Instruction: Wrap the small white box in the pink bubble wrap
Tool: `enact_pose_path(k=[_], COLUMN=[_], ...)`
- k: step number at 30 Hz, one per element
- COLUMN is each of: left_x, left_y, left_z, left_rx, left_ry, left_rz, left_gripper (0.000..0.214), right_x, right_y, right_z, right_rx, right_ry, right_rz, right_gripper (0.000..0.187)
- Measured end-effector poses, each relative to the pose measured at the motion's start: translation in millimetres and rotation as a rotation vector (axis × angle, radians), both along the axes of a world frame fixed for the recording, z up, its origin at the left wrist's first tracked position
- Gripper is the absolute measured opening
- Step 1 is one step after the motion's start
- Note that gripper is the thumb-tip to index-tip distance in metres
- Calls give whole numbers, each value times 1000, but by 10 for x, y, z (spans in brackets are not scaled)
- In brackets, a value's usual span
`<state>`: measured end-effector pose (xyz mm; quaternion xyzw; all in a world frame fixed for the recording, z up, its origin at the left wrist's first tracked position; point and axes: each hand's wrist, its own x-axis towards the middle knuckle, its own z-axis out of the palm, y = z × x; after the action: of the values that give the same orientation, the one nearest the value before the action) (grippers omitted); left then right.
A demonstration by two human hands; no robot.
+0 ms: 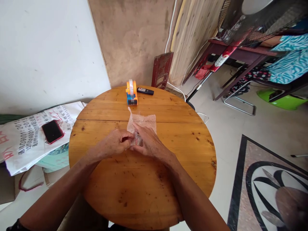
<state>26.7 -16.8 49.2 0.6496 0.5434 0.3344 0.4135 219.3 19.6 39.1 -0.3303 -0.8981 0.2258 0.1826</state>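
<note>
A sheet of translucent bubble wrap lies on the round wooden table, one thin corner sticking up at its far left. At its near end is a small clear bundle with a bit of red print showing; what is inside I cannot make out. My left hand pinches the left edge of this wrap between thumb and forefinger. From the right, my right hand holds the bundle, thumb on the near side and fingers lying over the far side. Both hands rest close together at the table's middle.
Beyond the wrap stand an orange and blue tape dispenser and a black remote control. A phone lies on white printed sacks at left. Right are a red-poled fan and a seated person.
</note>
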Motion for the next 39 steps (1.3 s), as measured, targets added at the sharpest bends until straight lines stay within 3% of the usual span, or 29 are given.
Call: enact_pose_path(k=[3,8,11,17,21,25,29,33,39], left_x=[80,151,150,170,169,149,132,133,137], left_y=[-21,-82,-77,-57,-74,-73,-49,-40,-50], left_z=[-114,-302,-358,-388,-393,-391,-390,-384,-391], left_rx=[187,562,674,686,654,636,608,606,649], left_ry=[198,346,379,286,301,320,314,294,295], left_rz=[-90,13,29,-6,-20,-39,-71,-58,-52], left_gripper=[14,16,14,18,17,15,13,14,15], right_x=[109,267,248,124,210,467,608,502,280], right_y=[11,50,83,129,141,13,-196,-270,-191], right_z=[65,168,151,192,259,254,176,44,-164], right_rx=[-53,-157,-130,19,61,-69,-258,-341,-339], right_ry=[41,208,224,133,23,-121,-120,-39,125], right_rz=[31,-102,-199,-182,-317,-550,-648,-704,-730], right_gripper=[78,53,37,26,26,27,43,62,68])
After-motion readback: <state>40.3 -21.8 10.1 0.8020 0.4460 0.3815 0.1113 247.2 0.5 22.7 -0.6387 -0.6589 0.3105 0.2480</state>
